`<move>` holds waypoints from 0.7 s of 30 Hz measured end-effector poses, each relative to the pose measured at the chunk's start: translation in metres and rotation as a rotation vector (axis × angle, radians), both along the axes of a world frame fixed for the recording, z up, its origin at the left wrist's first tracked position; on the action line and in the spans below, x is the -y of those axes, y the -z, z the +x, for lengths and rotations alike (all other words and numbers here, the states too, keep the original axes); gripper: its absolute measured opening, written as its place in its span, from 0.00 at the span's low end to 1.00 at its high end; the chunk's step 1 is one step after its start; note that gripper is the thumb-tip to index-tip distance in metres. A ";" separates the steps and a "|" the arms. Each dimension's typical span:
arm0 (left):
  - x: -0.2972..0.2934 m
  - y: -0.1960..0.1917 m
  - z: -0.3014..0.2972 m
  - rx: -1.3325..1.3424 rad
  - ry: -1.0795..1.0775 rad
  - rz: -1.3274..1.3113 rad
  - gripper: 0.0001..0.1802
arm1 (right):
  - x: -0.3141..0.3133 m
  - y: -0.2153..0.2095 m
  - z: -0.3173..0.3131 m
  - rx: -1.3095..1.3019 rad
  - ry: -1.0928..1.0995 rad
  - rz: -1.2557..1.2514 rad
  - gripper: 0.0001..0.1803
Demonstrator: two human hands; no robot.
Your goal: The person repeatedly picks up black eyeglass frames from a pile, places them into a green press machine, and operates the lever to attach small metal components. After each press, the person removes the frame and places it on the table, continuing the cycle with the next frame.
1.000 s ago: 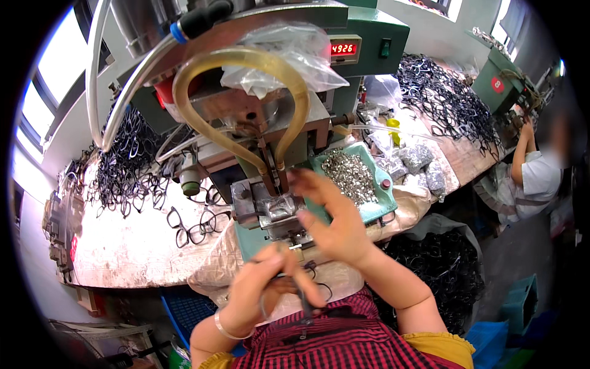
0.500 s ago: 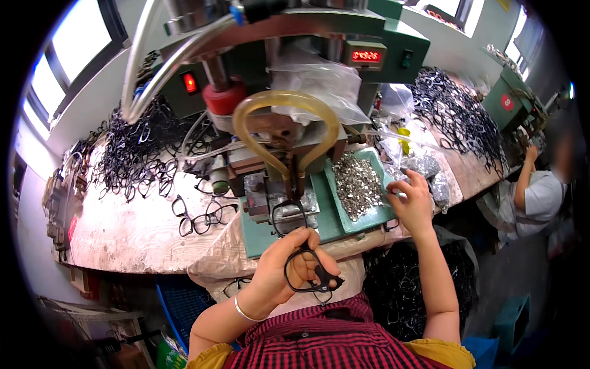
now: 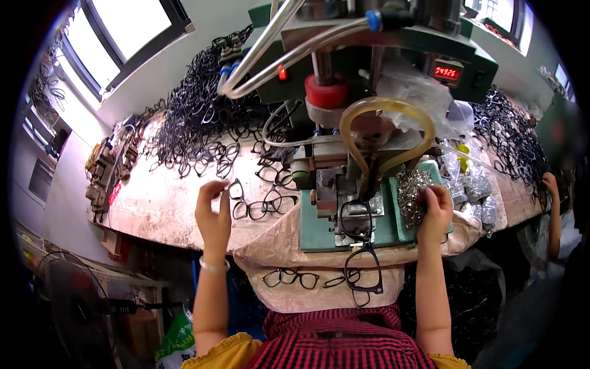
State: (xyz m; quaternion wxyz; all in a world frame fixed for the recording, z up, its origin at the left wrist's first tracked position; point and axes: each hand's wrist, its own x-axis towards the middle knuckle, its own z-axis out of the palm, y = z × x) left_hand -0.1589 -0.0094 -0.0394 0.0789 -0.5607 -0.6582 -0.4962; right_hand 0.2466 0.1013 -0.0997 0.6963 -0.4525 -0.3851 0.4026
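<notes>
Cluttered workshop surface (image 3: pixel 153 209), pale and worn, with a big green press machine (image 3: pixel 369 80) sitting dead centre and heaps of black eyeglass frames (image 3: pixel 196 123) piled behind it and off to the far right.

Left hand (image 3: pixel 213 215) is up over the surface with the fingers (image 3: pixel 209 190) curled, thumb and forefinger closing around the rim of a black eyeglass frame (image 3: pixel 236 198) — looks like a light pinch on one lens ring, not a full grab. More loose frames lie just past the fingertips. Right hand (image 3: pixel 435 212) is down in the tray of small silver metal parts (image 3: pixel 413 194), fingers bent into the pile; can't tell if anything is actually pinched between them.

Another black frame (image 3: pixel 356 218) sits in the machine's fixture, right between the two hands, and one more hangs off the front edge of the cloth below it.

What could go wrong, as a guess:
- that light pinch on one ring could let the frame swing or drop, and it could snag the neighbouring frames since they're nearly touching
- the tiny metal parts are fiddly — easy to grab several or spill some off the tray
- both hands work close to the press head, so a finger straying under it would be nasty

The frame itself looks thin, glossy black plastic, no lenses visible, arms not attached as far as anyone can tell.
</notes>
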 end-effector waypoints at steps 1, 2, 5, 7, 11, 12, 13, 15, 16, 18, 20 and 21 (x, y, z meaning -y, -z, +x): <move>-0.010 0.011 -0.025 -0.357 -0.049 0.036 0.12 | -0.010 0.006 -0.008 -0.066 -0.066 0.030 0.04; -0.016 0.037 -0.057 -0.398 -0.061 -0.184 0.20 | -0.016 0.009 -0.014 -0.033 -0.101 0.077 0.05; -0.016 0.075 -0.092 -0.666 0.167 -0.426 0.17 | -0.011 0.003 -0.014 -0.029 -0.088 0.060 0.05; -0.025 0.071 -0.094 -0.564 0.136 -0.507 0.16 | -0.004 0.000 -0.003 0.021 -0.083 0.057 0.06; -0.087 0.037 -0.113 -0.475 0.043 -0.238 0.16 | -0.005 -0.007 0.019 0.174 -0.088 -0.005 0.07; -0.100 0.030 -0.128 -0.430 -0.116 -0.356 0.16 | -0.006 -0.009 0.017 0.227 -0.089 -0.011 0.08; -0.111 0.038 -0.151 -0.385 -0.225 -0.422 0.19 | -0.004 -0.018 0.009 0.344 -0.036 0.008 0.07; -0.115 0.071 -0.185 -0.317 -0.332 -0.602 0.21 | -0.003 -0.014 0.008 0.516 -0.007 -0.030 0.06; -0.110 0.090 -0.195 -0.240 -0.352 -0.667 0.22 | 0.003 -0.014 0.006 0.643 0.070 -0.001 0.05; -0.110 0.109 -0.174 -0.174 -0.382 -0.686 0.22 | 0.021 -0.015 0.011 0.648 0.092 0.047 0.06; -0.089 0.097 -0.134 -0.188 -0.372 -0.685 0.21 | 0.041 -0.039 0.003 0.619 -0.009 0.117 0.07; -0.076 0.089 -0.115 -0.194 -0.326 -0.736 0.21 | 0.045 -0.056 -0.005 0.646 -0.059 0.183 0.07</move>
